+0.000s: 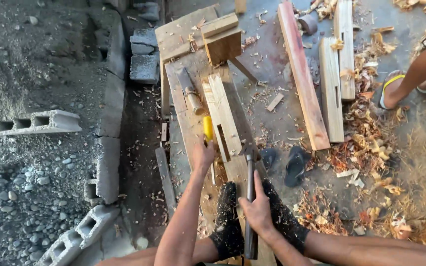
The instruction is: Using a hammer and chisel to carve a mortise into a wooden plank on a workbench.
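My left hand (202, 155) grips a chisel with a yellow handle (207, 127), held on the bench beside a pale wooden piece (223, 116) that has a rectangular slot cut in it. My right hand (258, 209) is closed around the dark handle of a hammer (249, 197), whose head rests at the slotted piece's near end. The piece lies along a rough wooden workbench (186, 64). A second chisel with a wooden handle (189, 91) lies on the bench further away. My feet in dark socks press on the bench near my hands.
A wooden block (223, 42) sits at the bench's far end. Long planks (301, 74) (331, 88) lie on the ground to the right among wood shavings. Dark sandals (296, 165) lie beside the bench. Concrete blocks (40, 122) and gravel lie left. Another person's leg (420, 69) is at upper right.
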